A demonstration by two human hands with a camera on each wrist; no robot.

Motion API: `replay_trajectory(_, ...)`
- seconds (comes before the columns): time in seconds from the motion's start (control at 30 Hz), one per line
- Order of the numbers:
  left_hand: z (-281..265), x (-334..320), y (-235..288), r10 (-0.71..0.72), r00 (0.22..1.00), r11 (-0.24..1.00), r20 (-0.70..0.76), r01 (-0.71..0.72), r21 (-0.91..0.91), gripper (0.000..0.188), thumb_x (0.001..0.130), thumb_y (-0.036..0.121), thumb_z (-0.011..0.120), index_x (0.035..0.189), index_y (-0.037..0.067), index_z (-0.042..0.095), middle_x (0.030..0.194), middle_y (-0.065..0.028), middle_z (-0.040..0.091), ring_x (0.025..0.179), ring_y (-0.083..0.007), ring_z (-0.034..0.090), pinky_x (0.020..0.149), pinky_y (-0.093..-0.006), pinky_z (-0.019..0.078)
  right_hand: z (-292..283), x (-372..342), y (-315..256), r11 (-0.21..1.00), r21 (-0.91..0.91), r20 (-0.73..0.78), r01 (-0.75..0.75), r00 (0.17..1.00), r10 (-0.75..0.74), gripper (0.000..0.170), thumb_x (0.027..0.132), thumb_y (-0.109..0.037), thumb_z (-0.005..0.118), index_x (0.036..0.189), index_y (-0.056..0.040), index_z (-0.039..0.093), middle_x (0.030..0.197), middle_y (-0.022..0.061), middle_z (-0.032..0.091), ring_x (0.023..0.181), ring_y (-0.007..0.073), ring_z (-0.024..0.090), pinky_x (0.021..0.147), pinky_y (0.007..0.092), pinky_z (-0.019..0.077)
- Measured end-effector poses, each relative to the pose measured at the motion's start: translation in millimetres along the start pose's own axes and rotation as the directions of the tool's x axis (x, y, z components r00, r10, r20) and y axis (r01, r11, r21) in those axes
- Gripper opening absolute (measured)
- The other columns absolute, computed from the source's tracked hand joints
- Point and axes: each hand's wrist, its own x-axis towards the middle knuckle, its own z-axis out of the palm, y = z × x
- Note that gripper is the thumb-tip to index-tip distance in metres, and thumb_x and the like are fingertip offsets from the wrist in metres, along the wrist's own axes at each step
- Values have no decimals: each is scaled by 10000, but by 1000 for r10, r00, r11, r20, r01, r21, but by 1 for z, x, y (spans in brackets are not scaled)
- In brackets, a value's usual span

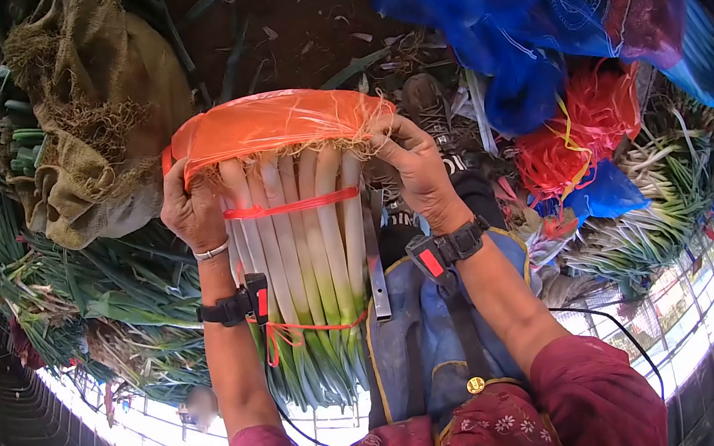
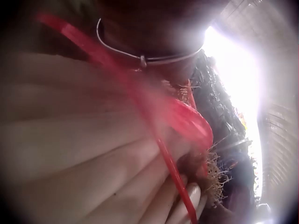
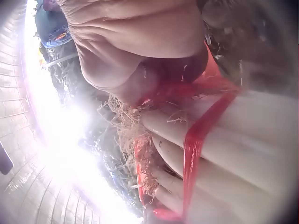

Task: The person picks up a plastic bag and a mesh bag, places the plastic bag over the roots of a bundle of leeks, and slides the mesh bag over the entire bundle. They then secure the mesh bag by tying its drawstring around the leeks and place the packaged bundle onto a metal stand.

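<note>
A bundle of long green onions (image 1: 296,240) stands in front of me, white root ends away from me and green leaves toward me. Red plastic ties (image 1: 296,204) circle the stalks at two heights. Over the root ends lies an orange plastic sheet (image 1: 272,126). At its left end my left hand (image 1: 191,210) grips the sheet; at the other end my right hand (image 1: 416,168) pinches it beside the hairy roots. In the right wrist view the roots (image 3: 124,116) poke out beneath the right hand. The left fingers are mostly hidden in the left wrist view.
A burlap sack (image 1: 100,121) lies at the left over more green onions. On the right are a blue mesh bag (image 1: 492,16), tangled red plastic strips (image 1: 578,122) and another onion pile (image 1: 653,211). A metal bar (image 1: 377,274) stands right of the bundle.
</note>
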Motion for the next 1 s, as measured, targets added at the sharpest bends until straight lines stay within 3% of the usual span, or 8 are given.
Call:
replay_trajectory(0.17, -13, -11, 1, 330, 944, 893, 15, -318, 318, 242, 799, -10, 622, 1034, 23, 667, 802, -68, 624, 716, -163, 588, 707, -275, 478, 2, -9, -3, 896, -354, 20, 268, 960, -279, 75, 825, -43, 660, 894, -50, 631, 998, 12, 535, 945, 107, 517, 843, 252, 419)
replay_trajectory(0.27, -19, -12, 10, 465, 883, 773, 59, -437, 460, 294, 773, -13, 630, 1056, 52, 675, 729, -55, 588, 671, -192, 563, 755, -312, 462, -1, -14, -4, 596, -664, 114, 450, 850, -514, 119, 756, -11, 674, 853, -53, 621, 961, 41, 543, 953, 187, 531, 871, 309, 417)
replay_trajectory(0.37, -25, -12, 12, 512, 851, 677, 120, -485, 553, 316, 772, 27, 645, 1084, 74, 673, 717, -30, 577, 658, -174, 553, 888, -371, 412, -1, -14, -20, 211, -809, 318, 549, 710, -628, 157, 690, 4, 681, 810, -53, 598, 936, 72, 556, 976, 248, 524, 873, 345, 420)
replay_trajectory(0.47, -33, -18, 10, 515, 841, 642, 165, -506, 575, 353, 753, 25, 642, 1099, 89, 672, 742, -20, 596, 684, -156, 575, 967, -415, 356, -4, -21, -21, 136, -807, 385, 575, 686, -617, 182, 667, 22, 669, 804, -54, 576, 894, 80, 561, 946, 259, 536, 842, 356, 436)
replay_trajectory(0.57, -31, -23, 12, 524, 838, 608, 153, -493, 623, 412, 708, -14, 625, 1103, 95, 673, 754, -10, 609, 707, -150, 591, 963, -412, 357, -8, -14, -14, 286, -730, 372, 620, 712, -595, 163, 723, 24, 652, 845, -43, 568, 860, 80, 561, 860, 252, 555, 779, 335, 458)
replay_trajectory(0.67, -31, -18, -1, 466, 873, 582, 144, -425, 694, 431, 684, -28, 619, 1094, 94, 675, 757, -3, 612, 725, -150, 603, 962, -408, 355, 1, -22, -16, 686, -613, 237, 393, 919, -315, 135, 787, 15, 626, 890, -26, 549, 845, 84, 559, 768, 251, 558, 713, 312, 467)
replay_trajectory(0.77, -31, -17, -6, 428, 883, 545, 191, -421, 725, 397, 688, -21, 624, 1065, 93, 677, 772, -5, 630, 746, -151, 615, 959, -407, 357, 2, -33, -9, 734, -585, 242, 345, 938, -248, 107, 832, -17, 610, 912, -18, 538, 825, 94, 555, 734, 240, 553, 679, 299, 458)
replay_trajectory(1.0, -33, -32, -2, 426, 891, 616, 156, -412, 671, 238, 771, -16, 601, 990, 48, 668, 862, -66, 672, 799, -234, 618, 952, -438, 380, -7, -33, -12, 540, -693, 346, 477, 878, -331, 130, 815, -59, 628, 897, -26, 532, 822, 120, 548, 775, 312, 554, 679, 356, 450)
